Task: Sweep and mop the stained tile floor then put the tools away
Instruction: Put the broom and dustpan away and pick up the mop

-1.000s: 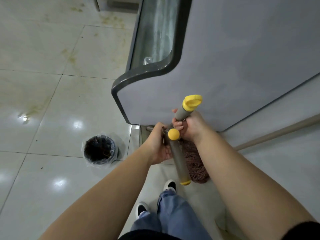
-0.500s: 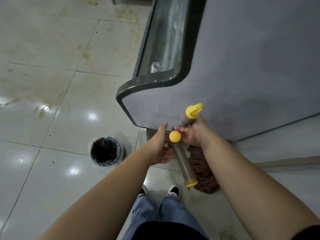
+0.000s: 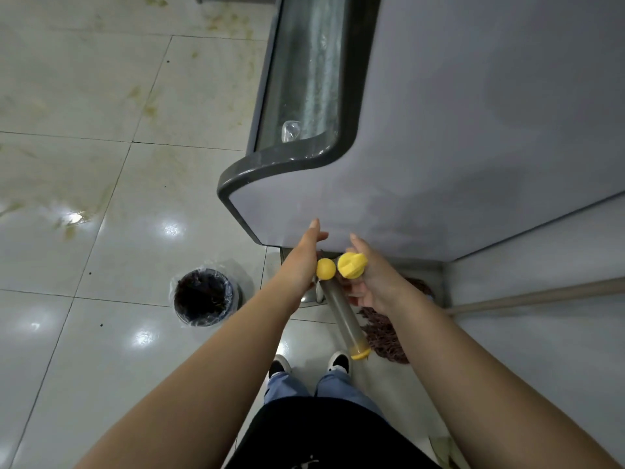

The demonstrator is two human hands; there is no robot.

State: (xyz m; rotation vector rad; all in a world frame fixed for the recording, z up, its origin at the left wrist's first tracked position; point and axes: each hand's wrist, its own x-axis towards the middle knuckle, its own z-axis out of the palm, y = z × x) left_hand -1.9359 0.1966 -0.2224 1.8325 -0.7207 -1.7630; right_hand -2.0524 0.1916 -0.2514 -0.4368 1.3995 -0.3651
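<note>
Both hands open — left hand (image 3: pixel 301 265), right hand (image 3: pixel 375 282) — beside mop handle (image 3: pixel 341 309).

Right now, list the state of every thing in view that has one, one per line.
Left hand: open, fingers straight beside the handle tops.
Right hand: open, fingers loosely spread by the yellow hanging cap.
Mop handle: upright, leaning, not gripped.
Mop head: resting on the floor.
Second handle, round yellow end: standing beside the mop handle.
Trash bin: lined, nearly full of dark debris.
Tile floor: stained, yellowish streaks.
</note>
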